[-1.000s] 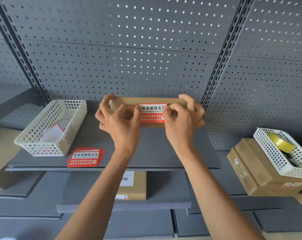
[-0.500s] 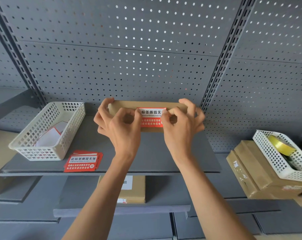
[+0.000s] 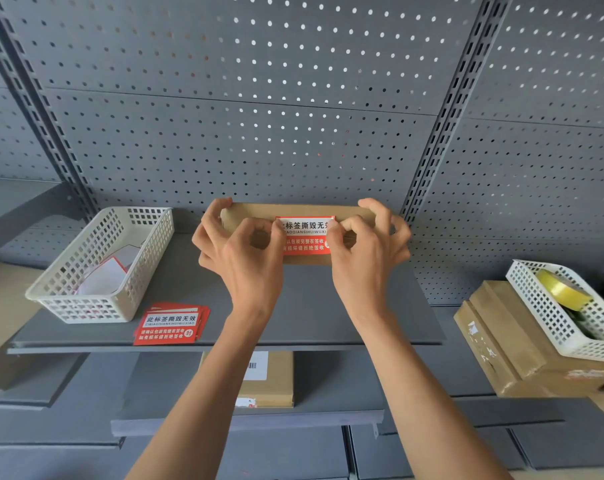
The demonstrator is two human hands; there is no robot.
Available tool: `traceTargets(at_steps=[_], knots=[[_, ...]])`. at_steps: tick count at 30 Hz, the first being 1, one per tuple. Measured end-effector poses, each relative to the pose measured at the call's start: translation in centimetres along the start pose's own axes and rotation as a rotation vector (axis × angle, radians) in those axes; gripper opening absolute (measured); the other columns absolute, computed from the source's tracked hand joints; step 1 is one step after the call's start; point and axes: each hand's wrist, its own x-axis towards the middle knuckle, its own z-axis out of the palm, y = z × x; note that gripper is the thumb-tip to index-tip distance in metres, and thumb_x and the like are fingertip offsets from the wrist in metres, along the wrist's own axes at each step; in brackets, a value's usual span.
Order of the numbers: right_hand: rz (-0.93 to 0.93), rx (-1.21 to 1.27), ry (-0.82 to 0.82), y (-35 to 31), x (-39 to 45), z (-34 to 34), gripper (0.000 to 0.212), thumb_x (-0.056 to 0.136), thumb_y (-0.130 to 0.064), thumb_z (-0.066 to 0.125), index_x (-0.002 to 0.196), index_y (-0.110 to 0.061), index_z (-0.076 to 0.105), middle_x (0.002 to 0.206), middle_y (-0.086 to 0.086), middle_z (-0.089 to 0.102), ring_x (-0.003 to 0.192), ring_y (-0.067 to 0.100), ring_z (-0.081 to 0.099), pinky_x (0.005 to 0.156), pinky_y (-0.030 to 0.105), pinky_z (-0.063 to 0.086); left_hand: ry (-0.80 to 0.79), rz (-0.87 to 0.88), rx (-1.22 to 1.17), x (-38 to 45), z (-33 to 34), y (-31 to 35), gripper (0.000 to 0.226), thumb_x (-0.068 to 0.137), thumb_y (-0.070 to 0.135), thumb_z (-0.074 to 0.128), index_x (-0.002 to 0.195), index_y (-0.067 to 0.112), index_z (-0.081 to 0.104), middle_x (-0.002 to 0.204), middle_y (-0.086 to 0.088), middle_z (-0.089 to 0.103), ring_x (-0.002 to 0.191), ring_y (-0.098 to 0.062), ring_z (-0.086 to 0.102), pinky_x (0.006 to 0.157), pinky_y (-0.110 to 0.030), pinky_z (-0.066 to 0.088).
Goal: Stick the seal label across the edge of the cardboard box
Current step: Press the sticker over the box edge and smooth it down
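A flat cardboard box (image 3: 297,213) lies at the back of a grey shelf (image 3: 176,282), close against the perforated back panel (image 3: 259,133); both hands are clamped on it, one at each end. The left hand (image 3: 238,251) wraps its fingers over the box's left end, its thumb pressing beside the left edge of the seal label (image 3: 305,235); the right hand (image 3: 366,251) wraps the right end, its thumb on the label's right edge. The red and white seal label sits in the middle of the box, folded across the near top edge so that its white part lies on top and its red part runs down the front face; the thumbs hide its outer ends.

On the same shelf, to the left, stands a white basket (image 3: 96,265) with paper sheets inside; just beside it, near the shelf's front edge, lies a small stack of red labels (image 3: 170,325). On a lower shelf, between the forearms, rests another cardboard parcel (image 3: 273,382) with a barcode sticker. At far right a second white basket (image 3: 570,313) holding a yellow tape roll (image 3: 560,289) sits on top of a brown carton (image 3: 508,344).
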Motion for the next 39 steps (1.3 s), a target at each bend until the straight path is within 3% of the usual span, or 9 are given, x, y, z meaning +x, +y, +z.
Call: traceTargets(at_steps=[12, 18, 22, 25, 30, 34, 39], knots=[[-0.016, 0.014, -0.031, 0.5, 0.3, -0.6, 0.033, 0.088, -0.049, 0.066, 0.069, -0.024, 0.054, 0.133, -0.020, 0.053, 0.126, 0.024, 0.035, 0.088, 0.038, 0.023, -0.027, 0.004, 0.018, 0.0, -0.3, 0.0, 0.023, 0.085, 0.044, 0.071, 0.070, 0.028, 0.063, 0.144, 0.011, 0.039, 0.135, -0.025, 0.029, 0.101, -0.049, 0.032], [-0.022, 0.129, -0.023, 0.7, 0.3, -0.6, 0.018, 0.089, -0.033, 0.068, 0.099, -0.025, 0.056, 0.130, -0.016, 0.054, 0.122, 0.022, 0.032, 0.087, 0.038, 0.027, -0.055, 0.008, -0.003, 0.1, -0.5, -0.3, 0.017, 0.087, 0.040, 0.070, 0.079, 0.029, 0.061, 0.144, 0.010, 0.038, 0.136, -0.025, 0.028, 0.102, -0.048, 0.030], [0.006, 0.174, -0.005, 0.1, 0.2, -0.3, 0.030, 0.090, -0.025, 0.066, 0.120, -0.026, 0.059, 0.133, -0.013, 0.055, 0.129, 0.029, 0.033, 0.091, 0.040, 0.031, -0.055, 0.002, -0.001, 0.4, -0.4, 0.0, 0.016, 0.086, 0.039, 0.068, 0.078, 0.029, 0.061, 0.143, 0.010, 0.037, 0.136, -0.024, 0.028, 0.104, -0.049, 0.029], [0.028, 0.167, 0.025, -0.4, 0.2, 0.1, 0.032, 0.092, -0.036, 0.062, 0.123, -0.029, 0.062, 0.135, -0.011, 0.054, 0.132, 0.028, 0.035, 0.097, 0.043, 0.034, -0.037, -0.013, -0.001, 0.6, -0.2, 0.5, 0.022, 0.084, 0.046, 0.070, 0.076, 0.028, 0.059, 0.143, 0.011, 0.037, 0.136, -0.023, 0.028, 0.103, -0.047, 0.029], [0.074, 0.107, 0.032, -1.9, -0.2, 1.0, 0.048, 0.083, -0.064, 0.060, 0.119, -0.031, 0.061, 0.137, -0.010, 0.049, 0.137, 0.027, 0.031, 0.096, 0.039, 0.026, 0.010, -0.045, 0.001, 0.7, 0.5, 1.1, 0.040, 0.074, 0.061, 0.075, 0.073, 0.026, 0.055, 0.141, 0.009, 0.040, 0.134, -0.024, 0.030, 0.102, -0.045, 0.027], [0.101, 0.029, 0.070, -2.6, 0.0, 1.9, 0.060, 0.077, -0.070, 0.064, 0.119, -0.027, 0.056, 0.136, -0.008, 0.049, 0.138, 0.032, 0.030, 0.096, 0.045, 0.029, 0.045, -0.040, 0.033, 0.9, 1.0, 1.0, 0.044, 0.072, 0.064, 0.075, 0.074, 0.024, 0.056, 0.142, 0.007, 0.041, 0.133, -0.026, 0.032, 0.101, -0.046, 0.027], [0.106, -0.019, 0.087, -2.7, 0.0, 2.4, 0.060, 0.078, -0.068, 0.065, 0.119, -0.026, 0.055, 0.135, -0.008, 0.051, 0.138, 0.036, 0.030, 0.096, 0.048, 0.030, 0.056, -0.041, 0.065, 1.1, 1.4, 1.0, 0.042, 0.071, 0.061, 0.075, 0.074, 0.026, 0.053, 0.142, 0.007, 0.041, 0.133, -0.026, 0.032, 0.101, -0.048, 0.028]])
